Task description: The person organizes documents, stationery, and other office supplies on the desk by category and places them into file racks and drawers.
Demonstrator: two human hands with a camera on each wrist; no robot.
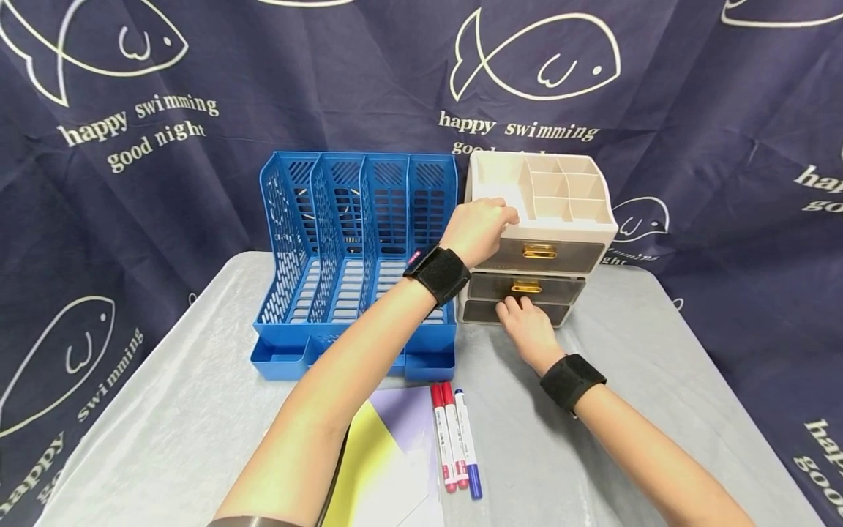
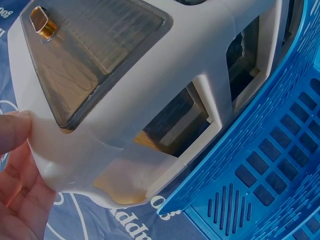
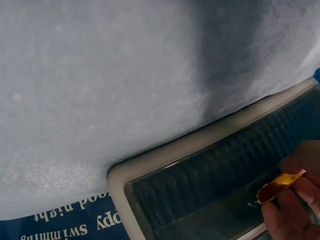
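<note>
While left fingers [image 2: 16, 131] grip white organizer [image 2: 175, 55], right fingers [image 3: 290, 212] pinch lowest gold handle [image 3: 277, 188] — hidden in head view.

One left hand [image 1: 481, 225], one right hand [image 1: 528, 329] and two black wristbands [image 1: 571, 382] are showing. One blue rack [image 1: 431, 340], one cream organizer [image 1: 560, 230] with three drawers [image 1: 569, 256], two red markers [image 1: 443, 439] and one blue marker [image 1: 467, 439] are resting on one counter [image 1: 560, 476].
</note>
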